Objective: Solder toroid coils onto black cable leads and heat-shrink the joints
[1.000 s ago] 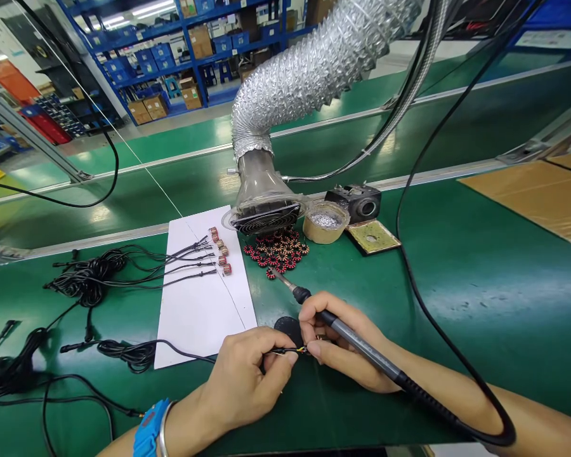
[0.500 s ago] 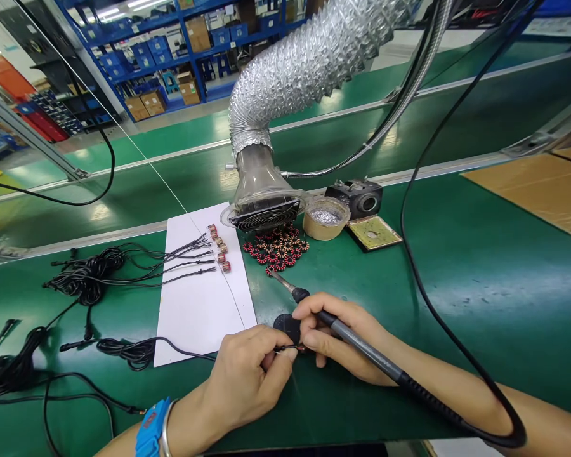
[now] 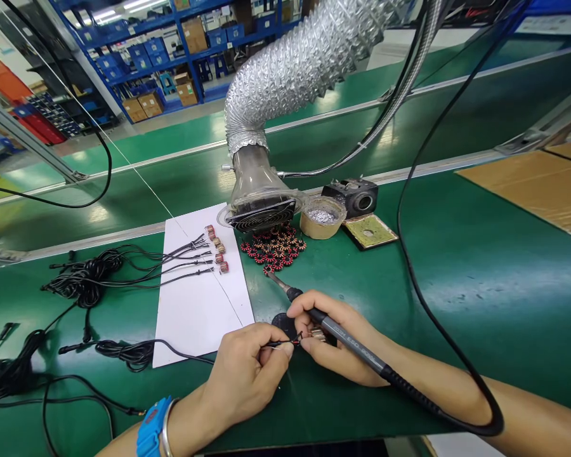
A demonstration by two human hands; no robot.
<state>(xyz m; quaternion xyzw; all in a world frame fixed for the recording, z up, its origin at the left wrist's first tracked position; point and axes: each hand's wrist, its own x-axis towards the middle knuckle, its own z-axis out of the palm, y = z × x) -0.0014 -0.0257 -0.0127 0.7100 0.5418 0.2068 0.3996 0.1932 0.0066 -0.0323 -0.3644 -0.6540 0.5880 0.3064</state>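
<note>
My left hand (image 3: 247, 376) pinches the stripped end of a thin black cable (image 3: 171, 348), its coloured wire tips poking out between my fingers. My right hand (image 3: 335, 343) grips a soldering iron (image 3: 356, 349) like a pen, its tip (image 3: 272, 278) pointing away to the upper left. The fingertips of that hand also pinch a small coil part (image 3: 316, 334) against the wire ends. A round black pad (image 3: 285, 324) lies on the green bench just beyond both hands.
A white sheet (image 3: 195, 304) holds several cables with coils soldered on. Bundled black cables (image 3: 83, 282) lie left. A pile of red and black coils (image 3: 273, 247) sits under the fume hood (image 3: 261, 203). Solder pot (image 3: 321, 219), iron stand (image 3: 352, 197) and sponge tray (image 3: 368, 231) stand behind.
The hands stay together over the pad; my right fingertips have shifted slightly on the wire ends and the coil now shows between them. The view has drifted a little.
</note>
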